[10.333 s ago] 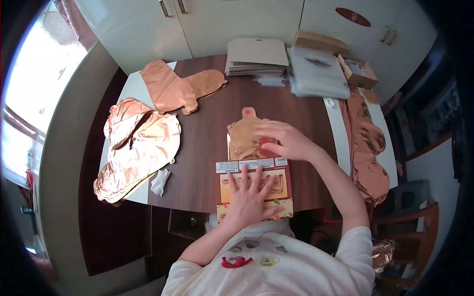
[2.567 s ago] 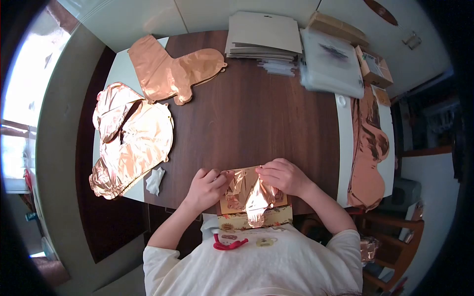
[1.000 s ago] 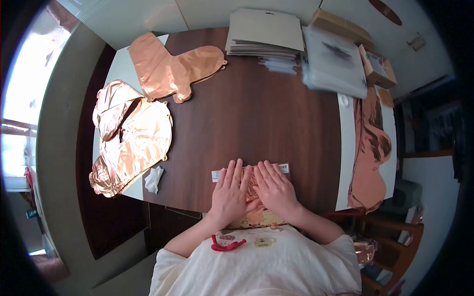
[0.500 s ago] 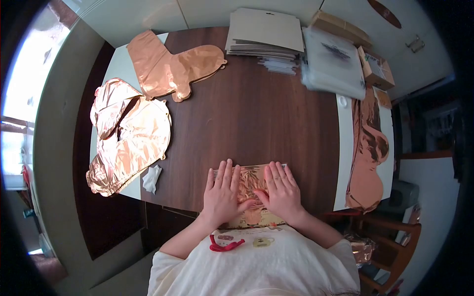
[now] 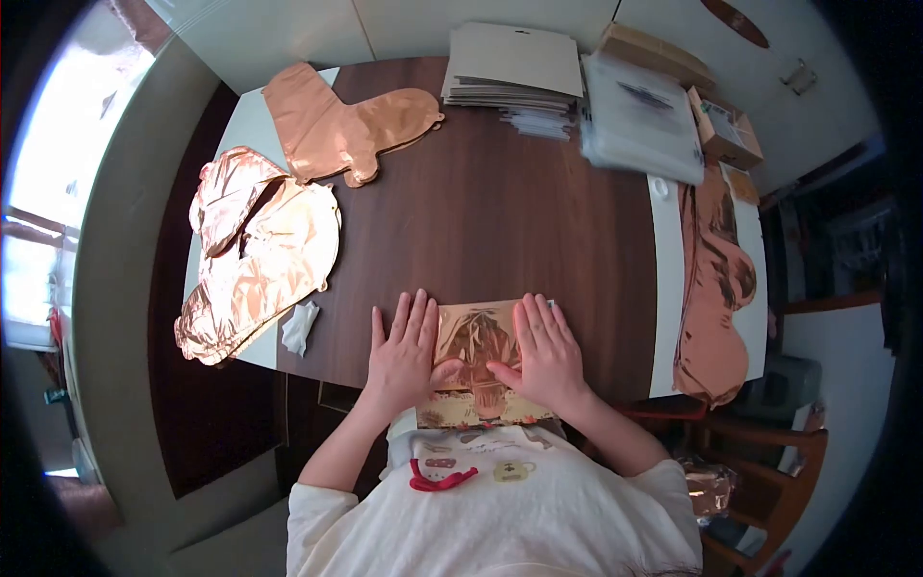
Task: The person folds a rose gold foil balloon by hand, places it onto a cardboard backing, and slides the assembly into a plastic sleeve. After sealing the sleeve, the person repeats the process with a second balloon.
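A folded rose-gold foil balloon [image 5: 478,332] lies flat at the table's front edge, close to my body. Beneath its near end shows a printed card [image 5: 447,412] with a leafy pattern. My left hand [image 5: 404,354] is open, palm down, with straight fingers along the foil's left edge and the thumb reaching onto it. Across from it my right hand [image 5: 546,358] also lies flat and open over the foil's right side, its thumb pointing inward. The palms hide both side edges of the foil.
Flat rose-gold foil balloons [image 5: 279,231] lie at the left, near a crumpled white tissue [image 5: 300,327]. Another foil balloon [image 5: 713,298] rests at the right edge. Stacked cards [image 5: 514,56], clear plastic bags [image 5: 639,120] and a small box [image 5: 726,130] stand at the back.
My left hand has slid left, away from my right hand, uncovering more of the foil between them. Both hands remain flat. The view has shifted slightly.
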### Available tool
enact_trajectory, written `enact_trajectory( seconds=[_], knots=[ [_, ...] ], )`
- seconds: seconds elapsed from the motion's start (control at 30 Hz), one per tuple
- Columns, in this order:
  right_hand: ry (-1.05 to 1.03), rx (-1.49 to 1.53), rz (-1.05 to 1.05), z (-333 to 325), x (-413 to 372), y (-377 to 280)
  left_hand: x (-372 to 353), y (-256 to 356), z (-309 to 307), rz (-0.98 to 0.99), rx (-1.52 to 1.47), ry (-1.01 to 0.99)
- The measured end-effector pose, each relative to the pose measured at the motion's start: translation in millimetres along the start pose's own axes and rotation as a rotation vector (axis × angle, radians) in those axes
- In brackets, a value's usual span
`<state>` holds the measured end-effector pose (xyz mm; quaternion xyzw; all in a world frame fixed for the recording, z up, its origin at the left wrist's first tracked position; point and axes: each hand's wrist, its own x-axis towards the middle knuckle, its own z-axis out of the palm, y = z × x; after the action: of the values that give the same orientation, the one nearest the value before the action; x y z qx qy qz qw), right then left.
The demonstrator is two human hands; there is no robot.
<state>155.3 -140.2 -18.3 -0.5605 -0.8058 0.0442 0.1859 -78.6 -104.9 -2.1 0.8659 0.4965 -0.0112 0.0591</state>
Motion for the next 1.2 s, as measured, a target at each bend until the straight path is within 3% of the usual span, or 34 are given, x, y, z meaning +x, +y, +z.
enact_trajectory(
  seconds=[0.17, 0.27, 0.37, 0.97, 1.07, 1.2],
  knots=[
    [0.048, -0.007, -0.013, 4, -1, 1, 17, 12, -13, -0.035, 0.057, 0.089],
    [0.029, -0.045, -0.028, 8, -4, 4, 34, 37, -14, 0.261, -0.285, 0.104],
    [0.032, -0.009, 0.002, 8, -3, 2, 46, 45, 10, 0.356, -0.279, 0.096],
    [-0.094, 0.007, -0.032, -7, -4, 13, 38, -2, 9, 0.385, -0.083, 0.056],
    [-0.107, -0.089, -0.089, -8, -16, 19, 39, -3, 9, 0.385, -0.065, 0.066],
    [-0.254, 0.021, -0.225, -35, -45, -6, 39, -2, 10, 0.388, -0.041, 0.075]
  ],
)
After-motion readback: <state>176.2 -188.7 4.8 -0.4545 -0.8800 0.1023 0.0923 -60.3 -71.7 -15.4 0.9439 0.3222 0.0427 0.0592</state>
